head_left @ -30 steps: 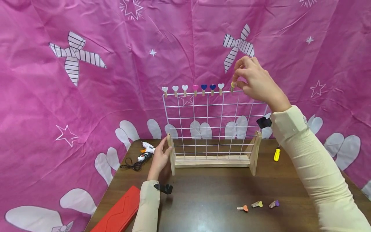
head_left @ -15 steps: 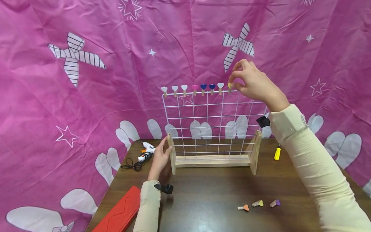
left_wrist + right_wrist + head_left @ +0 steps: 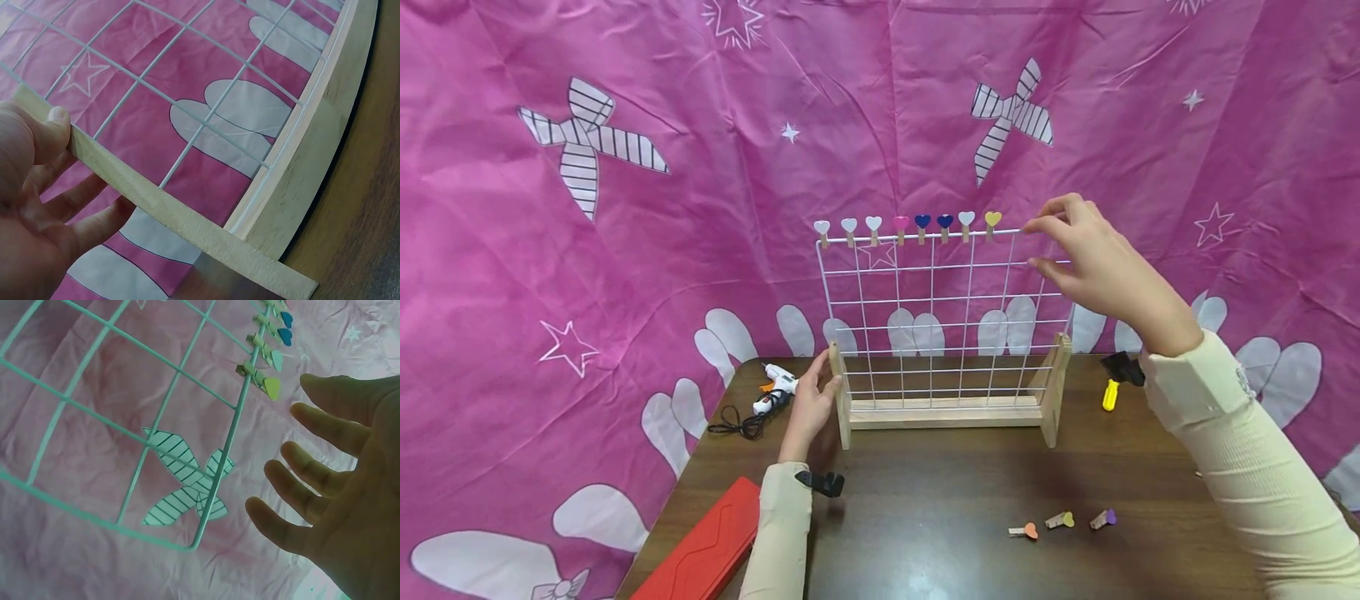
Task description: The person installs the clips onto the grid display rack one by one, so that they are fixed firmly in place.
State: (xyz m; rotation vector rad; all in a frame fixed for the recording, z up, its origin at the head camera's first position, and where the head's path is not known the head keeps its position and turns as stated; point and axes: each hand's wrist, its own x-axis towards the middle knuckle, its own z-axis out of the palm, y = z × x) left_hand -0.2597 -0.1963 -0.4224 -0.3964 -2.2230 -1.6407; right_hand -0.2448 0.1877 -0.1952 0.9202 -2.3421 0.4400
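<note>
A white wire grid (image 3: 932,300) stands upright in a wooden stand (image 3: 947,414) on the table. Heart-topped clothespins in white, pink and blue line its top bar, with a yellow-heart clothespin (image 3: 992,222) at the right end of the row. My left hand (image 3: 811,408) holds the stand's left post (image 3: 169,209), thumb on its edge and fingers on the other side. To the right of the yellow clothespin my right hand (image 3: 1093,254) is spread beside the grid's top right corner, holding nothing. The right wrist view shows its fingers (image 3: 287,525) apart from the bar.
Three loose clothespins, orange (image 3: 1024,531), yellow (image 3: 1061,520) and purple (image 3: 1103,519), lie on the table (image 3: 910,508) in front. A white glue gun (image 3: 781,381) with a black cord lies back left, a red case (image 3: 711,533) front left, and a yellow-handled screwdriver (image 3: 1109,396) back right.
My right hand set the yellow-heart clothespin on the top bar, let go of it and drew away to the right. The left hand stays on the post.
</note>
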